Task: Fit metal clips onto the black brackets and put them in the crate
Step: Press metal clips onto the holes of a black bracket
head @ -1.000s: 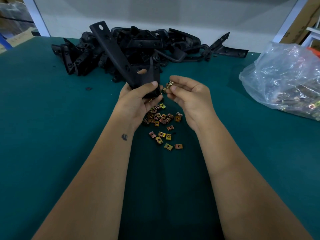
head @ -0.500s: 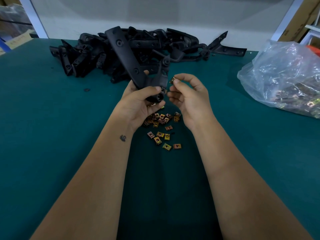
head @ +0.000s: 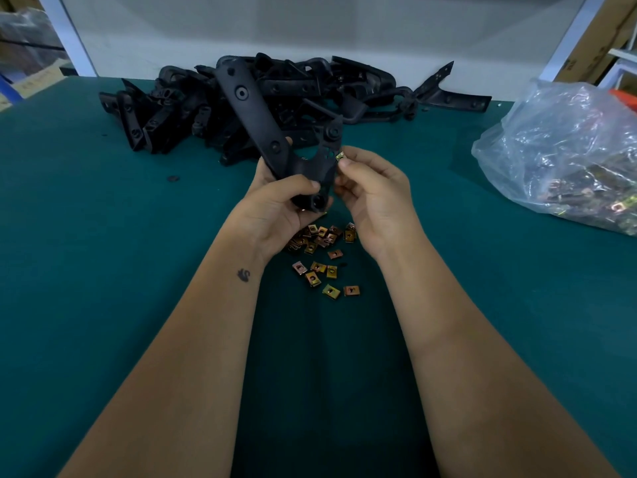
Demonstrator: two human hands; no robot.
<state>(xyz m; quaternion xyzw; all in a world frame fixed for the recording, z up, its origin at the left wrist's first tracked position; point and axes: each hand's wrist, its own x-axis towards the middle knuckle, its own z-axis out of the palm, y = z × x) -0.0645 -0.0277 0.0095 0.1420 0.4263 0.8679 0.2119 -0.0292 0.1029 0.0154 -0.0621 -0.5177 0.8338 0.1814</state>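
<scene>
At frame centre my left hand [head: 275, 205] grips the bracket [head: 272, 139] steady so my right hand [head: 372, 191] can pinch a clip [head: 340, 155] onto its edge.

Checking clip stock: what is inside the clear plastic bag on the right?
Through the clear plastic bag a few brass-coloured metal clips show near its bottom edge. Crinkles and glare cover the rest, so how many it holds cannot be seen.

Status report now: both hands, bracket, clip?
Left hand grips black bracket. Right hand pinches metal clip at bracket edge. Nothing in the way.
</scene>
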